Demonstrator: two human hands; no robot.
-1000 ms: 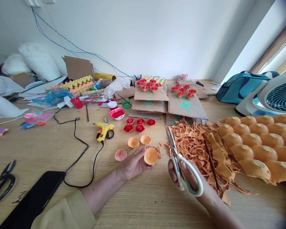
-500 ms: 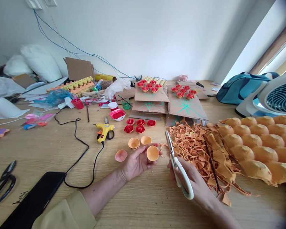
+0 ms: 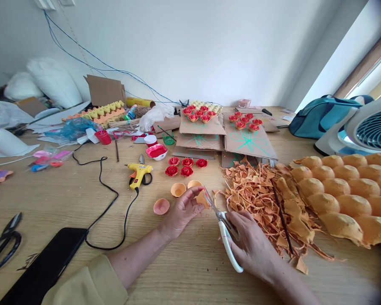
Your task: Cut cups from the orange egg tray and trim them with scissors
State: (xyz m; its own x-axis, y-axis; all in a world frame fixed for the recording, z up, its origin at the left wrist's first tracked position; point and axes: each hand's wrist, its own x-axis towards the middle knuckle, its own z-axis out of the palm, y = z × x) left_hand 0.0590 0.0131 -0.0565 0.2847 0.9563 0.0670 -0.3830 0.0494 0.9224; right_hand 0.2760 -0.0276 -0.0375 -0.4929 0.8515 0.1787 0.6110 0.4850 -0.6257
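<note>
My left hand [image 3: 184, 212] pinches an orange egg-carton cup [image 3: 202, 199], turned on its side. In my right hand [image 3: 249, 239] are white-handled scissors [image 3: 230, 250], their blades spread a little and their tips at the cup's edge. Beyond my left hand stand more cut cups [image 3: 178, 190], and a pinkish cup [image 3: 161, 206] lies to its left. Several red paper roses [image 3: 187, 162] sit in two rows farther back. A heap of orange carton scraps [image 3: 252, 188] lies just past my right hand.
An orange egg tray [image 3: 343, 197] fills the right side, with a fan [image 3: 371, 127] behind. A yellow glue gun [image 3: 139, 174], its cord, a phone [image 3: 47, 262] and black scissors [image 3: 4, 241] lie left. Red paint bowl [image 3: 156, 152] and cardboard with roses [image 3: 249, 142] stand behind.
My left hand has tipped the cup onto its side. My right hand has swung the scissors leftward, so the blades now meet the cup's edge.
</note>
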